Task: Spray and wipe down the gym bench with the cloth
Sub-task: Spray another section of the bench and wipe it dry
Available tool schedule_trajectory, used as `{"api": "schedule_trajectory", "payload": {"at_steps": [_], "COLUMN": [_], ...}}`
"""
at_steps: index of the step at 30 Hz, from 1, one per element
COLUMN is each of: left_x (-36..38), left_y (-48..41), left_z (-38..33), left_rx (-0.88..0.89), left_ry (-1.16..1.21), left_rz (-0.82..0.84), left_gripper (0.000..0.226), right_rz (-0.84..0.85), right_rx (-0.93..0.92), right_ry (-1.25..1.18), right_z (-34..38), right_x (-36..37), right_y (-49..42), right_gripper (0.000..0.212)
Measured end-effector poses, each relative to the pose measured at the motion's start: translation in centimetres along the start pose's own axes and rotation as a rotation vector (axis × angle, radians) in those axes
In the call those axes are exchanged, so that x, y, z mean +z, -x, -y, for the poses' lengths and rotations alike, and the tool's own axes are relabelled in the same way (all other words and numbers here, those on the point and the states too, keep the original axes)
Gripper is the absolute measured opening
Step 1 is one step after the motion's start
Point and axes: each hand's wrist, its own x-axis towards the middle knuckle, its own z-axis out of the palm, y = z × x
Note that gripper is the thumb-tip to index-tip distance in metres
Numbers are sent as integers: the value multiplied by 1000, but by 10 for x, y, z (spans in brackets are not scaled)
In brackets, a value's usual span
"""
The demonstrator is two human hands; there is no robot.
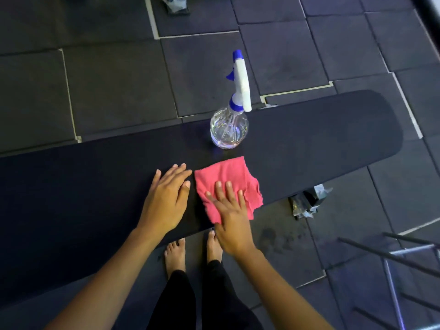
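A long black padded gym bench (309, 139) runs across the view from lower left to upper right. A pink cloth (228, 177) lies folded on its near edge. My right hand (232, 217) rests flat on the cloth's near part, fingers spread. My left hand (166, 196) lies flat on the bare pad just left of the cloth, holding nothing. A clear spray bottle (229, 127) with a white and blue trigger head stands upright on the bench, just beyond the cloth.
Dark rubber floor tiles (107, 91) surround the bench. A bench foot (307, 202) shows under the near edge at the right. A metal frame (392, 265) stands at the lower right. My bare feet (176, 253) are close against the bench.
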Motion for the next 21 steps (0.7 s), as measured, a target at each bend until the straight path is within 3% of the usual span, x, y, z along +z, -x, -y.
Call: {"api": "schedule_trajectory", "payload": {"at_steps": [5, 8, 10, 11, 15, 17, 21], "left_x": [6, 5, 4, 4, 4, 5, 9], "left_y": [2, 2, 1, -1, -6, -10, -20], "left_z": [-5, -10, -12, -14, -24, -32, -46], "left_rx": [3, 8, 16, 20, 22, 23, -4], "left_ry": [-28, -18, -13, -8, 72, 106, 166], "left_rz": [38, 44, 34, 26, -15, -23, -41], "left_gripper": [36, 36, 36, 36, 34, 35, 37], "right_rz": [19, 47, -164, -257, -569, -634, -568], "right_rx": [-24, 181, 303, 366, 571, 534, 343], "right_ry": [-167, -487, -823, -919, -1170, -1142, -784], "right_z": [9, 16, 21, 20, -6, -21, -39], "right_x": [25, 12, -14, -30, -89, -113, -124], "right_y": [27, 34, 33, 31, 18, 13, -1], "right_gripper": [49, 38, 37, 41, 27, 25, 32]}}
